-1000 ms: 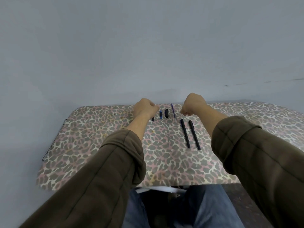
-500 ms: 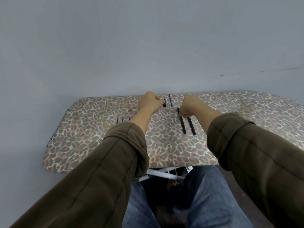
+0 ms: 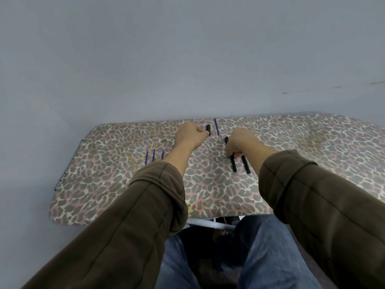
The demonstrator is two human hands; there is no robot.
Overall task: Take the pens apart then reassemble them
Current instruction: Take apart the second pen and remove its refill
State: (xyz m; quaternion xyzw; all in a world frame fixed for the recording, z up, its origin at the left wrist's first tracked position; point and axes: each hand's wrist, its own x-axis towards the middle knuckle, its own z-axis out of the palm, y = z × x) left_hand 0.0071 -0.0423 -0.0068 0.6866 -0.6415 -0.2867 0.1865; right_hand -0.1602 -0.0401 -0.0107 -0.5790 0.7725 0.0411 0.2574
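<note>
Two black pen barrels lie side by side on the leopard-print table (image 3: pixel 208 195): the left barrel (image 3: pixel 233 166) and the right barrel (image 3: pixel 245 166). My right hand (image 3: pixel 242 142) rests over their far ends, fingers curled around the left barrel, whose tip pokes out beyond the hand. My left hand (image 3: pixel 190 135) is closed, its fingertips on the near end of a short black cap (image 3: pixel 208 129). A purple refill (image 3: pixel 216 128) lies between the hands at the back. Three more purple refills (image 3: pixel 153 155) lie in a row left of my left forearm.
The table's back edge meets a grey wall (image 3: pixel 187 59). A metal wire frame (image 3: pixel 68 163) runs along the table's left end. My knees in blue jeans (image 3: pixel 270 257) sit under the near edge.
My right hand came back toward me and closed down over the far ends of the two barrels. My left hand shifted right to the black cap, which uncovered the three purple refills.
</note>
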